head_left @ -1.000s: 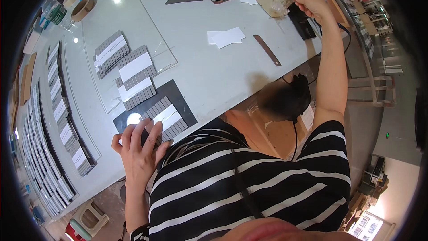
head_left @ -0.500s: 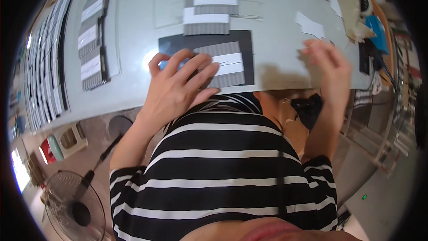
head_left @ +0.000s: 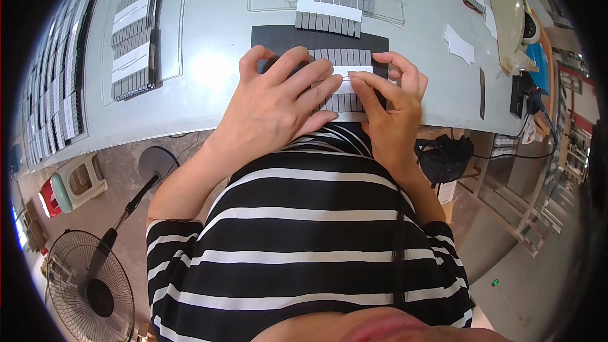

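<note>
A grey slatted panel [head_left: 342, 57] with a white band across its middle lies on a dark mat [head_left: 272, 35] at the table's near edge. My left hand [head_left: 269, 101] lies over the panel's left side, fingers spread and their tips touching it. At the white band, my right hand [head_left: 394, 104] pinches a thin wire-like strand [head_left: 346, 78] between thumb and forefinger. The strand runs close to the left fingertips. Much of the panel's left part is hidden under my left hand.
Beyond the mat lie two overlapping banded panels [head_left: 329, 14]. More panels [head_left: 132, 63] line the table's left side. A white paper scrap [head_left: 459, 44] and a dark thin strip [head_left: 482, 94] lie to the right. A standing fan [head_left: 95, 291] is at lower left.
My right hand has come in from the right to the panel and closed on the thin strand. My left hand stays on the panel. The view has shifted slightly.
</note>
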`<state>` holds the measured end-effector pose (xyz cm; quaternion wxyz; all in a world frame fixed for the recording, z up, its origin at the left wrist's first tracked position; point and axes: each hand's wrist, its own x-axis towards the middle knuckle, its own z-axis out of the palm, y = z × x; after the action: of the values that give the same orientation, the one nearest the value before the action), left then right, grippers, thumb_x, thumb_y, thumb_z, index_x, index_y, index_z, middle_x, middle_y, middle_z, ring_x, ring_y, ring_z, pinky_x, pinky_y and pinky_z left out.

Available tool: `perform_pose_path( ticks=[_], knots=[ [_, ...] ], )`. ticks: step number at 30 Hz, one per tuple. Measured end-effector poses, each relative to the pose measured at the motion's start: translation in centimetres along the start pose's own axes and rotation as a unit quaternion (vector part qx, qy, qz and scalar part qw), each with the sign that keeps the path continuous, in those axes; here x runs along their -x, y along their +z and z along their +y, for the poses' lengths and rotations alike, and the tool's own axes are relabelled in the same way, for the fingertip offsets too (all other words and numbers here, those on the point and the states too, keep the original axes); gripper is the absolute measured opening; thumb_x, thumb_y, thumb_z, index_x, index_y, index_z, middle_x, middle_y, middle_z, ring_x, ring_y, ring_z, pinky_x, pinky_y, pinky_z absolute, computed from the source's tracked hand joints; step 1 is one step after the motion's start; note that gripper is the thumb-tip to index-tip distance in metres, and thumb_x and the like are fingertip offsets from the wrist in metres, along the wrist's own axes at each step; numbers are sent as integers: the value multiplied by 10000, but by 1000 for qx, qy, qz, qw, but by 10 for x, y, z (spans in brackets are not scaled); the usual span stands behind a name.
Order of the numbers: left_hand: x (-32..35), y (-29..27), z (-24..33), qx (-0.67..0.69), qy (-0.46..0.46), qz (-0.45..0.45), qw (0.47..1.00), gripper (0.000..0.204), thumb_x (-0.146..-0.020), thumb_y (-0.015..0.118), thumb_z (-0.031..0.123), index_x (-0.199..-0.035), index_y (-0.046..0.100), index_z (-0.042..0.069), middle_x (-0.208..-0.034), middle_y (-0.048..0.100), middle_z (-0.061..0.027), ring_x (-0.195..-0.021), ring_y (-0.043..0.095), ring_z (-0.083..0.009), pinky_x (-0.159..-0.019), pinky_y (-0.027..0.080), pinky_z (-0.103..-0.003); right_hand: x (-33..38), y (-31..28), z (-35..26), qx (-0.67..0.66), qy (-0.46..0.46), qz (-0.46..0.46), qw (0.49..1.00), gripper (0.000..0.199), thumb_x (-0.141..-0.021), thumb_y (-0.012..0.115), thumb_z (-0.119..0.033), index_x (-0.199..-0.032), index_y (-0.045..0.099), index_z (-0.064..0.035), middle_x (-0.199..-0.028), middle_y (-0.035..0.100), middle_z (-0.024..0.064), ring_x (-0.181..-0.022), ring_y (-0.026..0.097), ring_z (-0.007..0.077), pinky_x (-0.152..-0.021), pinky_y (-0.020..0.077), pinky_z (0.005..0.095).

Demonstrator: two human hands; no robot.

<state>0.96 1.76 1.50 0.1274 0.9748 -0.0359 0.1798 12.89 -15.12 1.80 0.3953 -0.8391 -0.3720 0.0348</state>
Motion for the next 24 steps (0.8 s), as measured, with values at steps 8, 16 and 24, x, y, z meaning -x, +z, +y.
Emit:
perform_pose_path(
  ticks=[8,16,24],
  knots=[
    [-1,1,0,1,2,1,1000,428,-851,711,398,-1209,669,168,-1236,608,14,-1161,526,-194,-992,270,-445,2,4,7,39,-64,41,996,176,-808,781,-98,-977,769,-148,-1194,583,58,-1011,484,255,-907,405,360],
    [-1,2,1,-4,3,-1,1000,424,-860,709,402,-1212,669,169,-1238,610,13,-1165,527,-191,-1001,262,-447,-9,2,0,40,-18,37,998,546,-814,765,-121,-1302,532,-45,-1137,569,115,-880,539,248,-764,485,374],
    [-1,-1,2,-4,1,-9,1000,442,-852,722,393,-1228,658,170,-1253,608,14,-1161,531,-192,-1005,254,-451,-26,-8,11,-36,40,12,998,473,-835,736,-84,-1261,551,0,-960,589,102,-730,548,191,-693,500,325]
  ],
)
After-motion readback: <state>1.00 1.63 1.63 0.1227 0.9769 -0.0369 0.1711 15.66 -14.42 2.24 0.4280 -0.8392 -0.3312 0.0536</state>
